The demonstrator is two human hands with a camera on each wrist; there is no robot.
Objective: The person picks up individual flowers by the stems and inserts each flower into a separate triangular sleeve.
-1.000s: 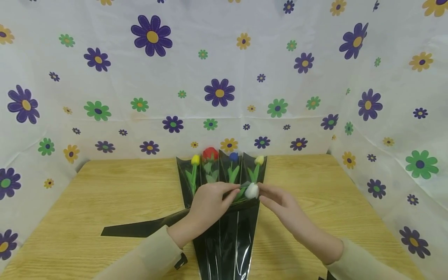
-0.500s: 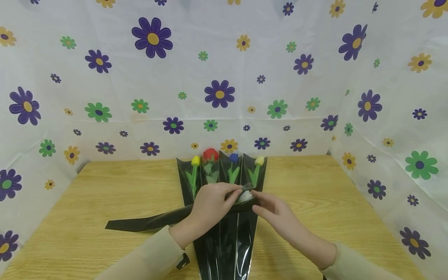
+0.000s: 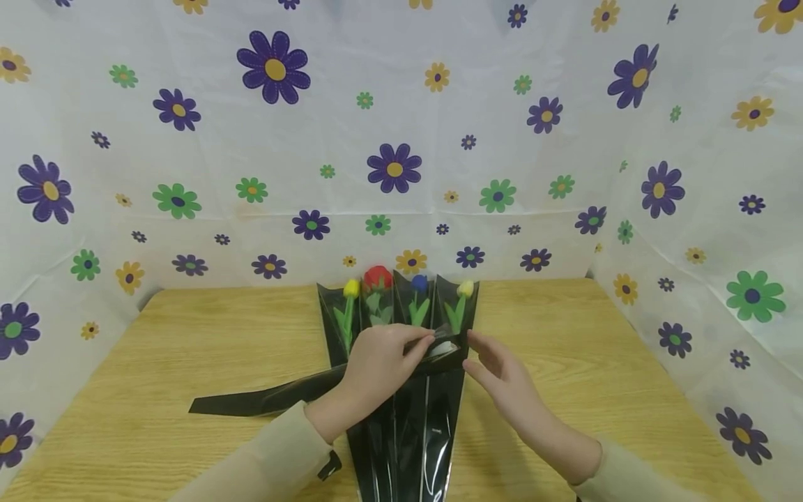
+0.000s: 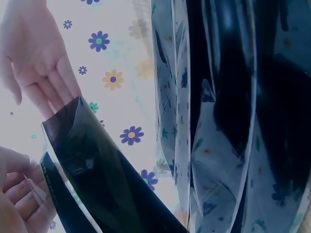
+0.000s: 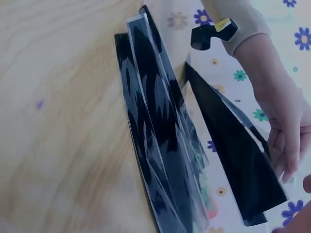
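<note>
My left hand pinches the clear front film of a black flower sleeve between thumb and fingertips. That sleeve lies slantwise, its mouth to the right and its narrow end to the left. Just inside the mouth shows a bit of a white tulip; the rest is hidden. At the right rim of the mouth is my right hand, thumb and fingers apart, gripping nothing. In the left wrist view, the right hand's fingertips meet the sleeve's corner. The left hand's pinch on the film is seen from the side there.
Beneath the hands, several black sleeves with clear fronts lie side by side on the wooden table. They hold a yellow tulip, a red rose, a blue flower and a pale yellow tulip. A flower-print cloth hangs behind.
The white tulip's head has gone from outside the mouth down into the sleeve. My right hand followed it leftward, then drew back to the right rim. The left hand keeps its pinch.
</note>
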